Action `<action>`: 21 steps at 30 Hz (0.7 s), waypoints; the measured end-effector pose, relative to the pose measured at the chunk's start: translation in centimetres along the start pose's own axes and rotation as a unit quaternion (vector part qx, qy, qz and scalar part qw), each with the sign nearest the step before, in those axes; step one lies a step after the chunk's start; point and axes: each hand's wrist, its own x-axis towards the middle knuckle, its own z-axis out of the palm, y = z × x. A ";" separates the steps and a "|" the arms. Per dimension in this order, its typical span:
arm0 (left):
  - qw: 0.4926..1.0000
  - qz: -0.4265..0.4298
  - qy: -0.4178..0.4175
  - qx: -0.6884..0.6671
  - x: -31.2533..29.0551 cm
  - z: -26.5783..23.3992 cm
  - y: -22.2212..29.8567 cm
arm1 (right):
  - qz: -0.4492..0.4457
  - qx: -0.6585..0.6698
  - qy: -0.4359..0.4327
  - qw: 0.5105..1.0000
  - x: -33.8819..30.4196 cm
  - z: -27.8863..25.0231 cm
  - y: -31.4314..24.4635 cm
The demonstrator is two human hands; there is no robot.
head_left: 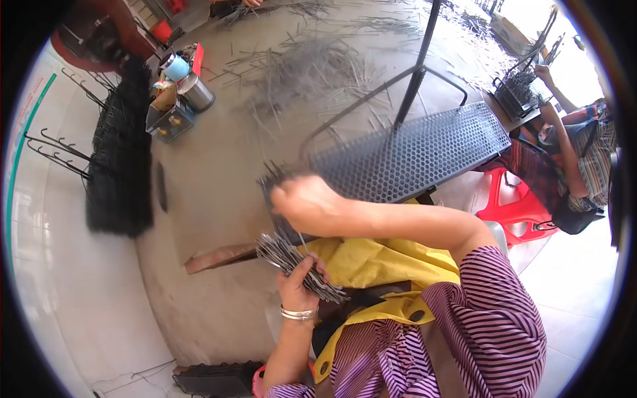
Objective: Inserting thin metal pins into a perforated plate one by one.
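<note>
My left hand [298,284] is closed around a thick bundle of thin grey metal rods [280,253], held low in front of my body. Above it my right hand [305,201] is curled closed and blurred, at the left end of a dark perforated metal rack [418,154]. What its fingers hold is hidden. Several dark rods [271,174] stick up from that end of the rack, just beyond the right hand. The rack slants away to the right, its top full of small round holes.
Many loose rods [318,69] lie scattered over the floor ahead. Bundled black rods with hooks [119,159] stand along the left wall. A steel container [196,93] is near a crate [170,123]. On the right, another person [564,146] works beside a red stool [514,209].
</note>
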 end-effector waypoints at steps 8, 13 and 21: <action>1.000 -0.001 0.000 -0.017 -0.4 0.9 0.3 | 0.233 0.559 0.043 0.794 -4.9 0.0 -1.1; 1.000 0.003 0.024 0.009 -0.5 0.8 0.3 | 0.354 0.615 0.044 0.703 -4.5 -1.8 -0.1; 0.999 -0.029 -0.021 -0.023 -0.4 0.1 -0.2 | 0.196 0.474 0.314 0.799 -1.8 -1.6 2.8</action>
